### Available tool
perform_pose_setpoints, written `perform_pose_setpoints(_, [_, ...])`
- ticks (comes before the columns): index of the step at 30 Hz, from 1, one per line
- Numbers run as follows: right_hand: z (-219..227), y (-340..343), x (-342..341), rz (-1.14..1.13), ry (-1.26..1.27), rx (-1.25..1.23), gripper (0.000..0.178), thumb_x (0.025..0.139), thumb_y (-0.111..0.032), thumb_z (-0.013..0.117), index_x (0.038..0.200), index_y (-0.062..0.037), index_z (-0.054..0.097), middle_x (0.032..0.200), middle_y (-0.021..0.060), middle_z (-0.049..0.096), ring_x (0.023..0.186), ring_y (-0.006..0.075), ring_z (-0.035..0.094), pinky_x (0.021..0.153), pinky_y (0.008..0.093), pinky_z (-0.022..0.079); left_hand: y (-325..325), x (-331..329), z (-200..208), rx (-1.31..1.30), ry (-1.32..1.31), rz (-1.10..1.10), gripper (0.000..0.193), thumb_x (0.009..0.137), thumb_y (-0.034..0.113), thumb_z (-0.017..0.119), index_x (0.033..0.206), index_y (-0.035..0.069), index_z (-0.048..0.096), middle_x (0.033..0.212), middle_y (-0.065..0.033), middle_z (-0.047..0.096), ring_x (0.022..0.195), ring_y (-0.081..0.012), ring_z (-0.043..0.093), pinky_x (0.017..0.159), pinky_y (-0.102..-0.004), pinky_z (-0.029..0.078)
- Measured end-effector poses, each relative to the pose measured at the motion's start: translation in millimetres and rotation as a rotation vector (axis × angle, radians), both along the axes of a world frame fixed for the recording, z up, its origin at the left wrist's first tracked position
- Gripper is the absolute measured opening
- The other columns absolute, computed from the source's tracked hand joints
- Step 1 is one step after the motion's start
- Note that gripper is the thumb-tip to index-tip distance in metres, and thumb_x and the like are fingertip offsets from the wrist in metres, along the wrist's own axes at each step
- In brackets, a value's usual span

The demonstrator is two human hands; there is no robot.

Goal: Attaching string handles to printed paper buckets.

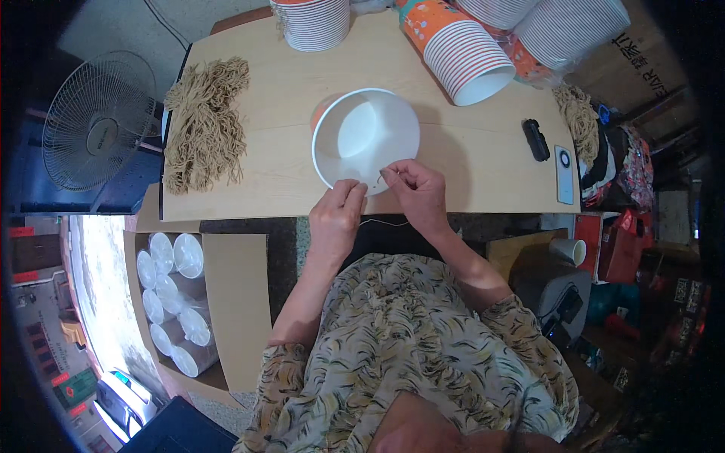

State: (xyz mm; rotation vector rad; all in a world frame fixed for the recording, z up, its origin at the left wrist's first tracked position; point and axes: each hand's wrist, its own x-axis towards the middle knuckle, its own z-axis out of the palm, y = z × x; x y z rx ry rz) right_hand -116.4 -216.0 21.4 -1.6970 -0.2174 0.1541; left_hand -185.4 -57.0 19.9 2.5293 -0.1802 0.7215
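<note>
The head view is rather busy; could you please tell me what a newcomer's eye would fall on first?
Most likely the large white tub near the middle of the table, with the left hand and right hand at its near rim. Next, perhaps, the shaggy heap of tan cords at the table's left end. Nested tub stacks along the table's far side also stand out.

The counter point(276, 136) has a pale, wood-coloured top, and behind its left corner is a grey wall point(106, 34). Beneath, the floor point(282, 257) looks dark and speckled. Strong daylight lies on the ground point(102, 287) at left; the right side is rather dark.
</note>
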Motion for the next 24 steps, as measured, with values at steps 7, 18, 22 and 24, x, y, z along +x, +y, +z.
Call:
perform_pose_setpoints(7, [-9, 1, -6, -0.035, 0.058, 0.036, 0.015, 0.091, -0.013, 0.071, 0.091, 0.0024, 0.071, 0.061, -0.0039, 0.06, 0.054, 0.0009, 0.047, 0.048, 0.0226, 0.037, -3, 0, -2, 0.005, 0.002, 0.016, 0.022, 0.079, 0.007, 0.072, 0.101, 0.007, 0.069, 0.098, -0.0047, 0.065, 0.077, -0.023, 0.068, 0.064, -0.0353, 0.056])
perform_pose_setpoints(18, [-13, 1, -5, -0.027, 0.114, 0.1, 0.014, 0.094, -0.013, 0.069, 0.094, 0.0005, 0.07, 0.06, -0.0067, 0.055, 0.05, -0.0008, 0.044, 0.045, 0.0193, 0.034, -4, 0, -3, 0.021, -0.004, 0.027, 0.022, 0.078, 0.007, 0.073, 0.1, 0.007, 0.069, 0.097, -0.0041, 0.065, 0.076, -0.0222, 0.068, 0.064, -0.0344, 0.055])
perform_pose_setpoints(22, [-11, 1, -5, -0.018, 0.125, 0.089, 0.013, 0.093, -0.012, 0.07, 0.091, 0.0014, 0.07, 0.063, -0.0049, 0.059, 0.056, 0.0002, 0.047, 0.048, 0.0214, 0.037, -5, -1, 0, -0.003, 0.022, 0.034, 0.022, 0.077, 0.003, 0.073, 0.099, 0.007, 0.069, 0.097, -0.0048, 0.066, 0.079, -0.0233, 0.069, 0.066, -0.0349, 0.057])
perform_pose_setpoints(24, [-11, 1, -5, -0.02, 0.109, 0.065, 0.014, 0.093, -0.012, 0.07, 0.091, 0.0014, 0.07, 0.063, -0.0049, 0.06, 0.056, 0.0004, 0.047, 0.049, 0.0214, 0.037, -6, -2, 3, -0.03, 0.049, 0.039, 0.024, 0.076, -0.001, 0.073, 0.099, 0.007, 0.07, 0.098, -0.0056, 0.068, 0.082, -0.0244, 0.07, 0.068, -0.0354, 0.058])
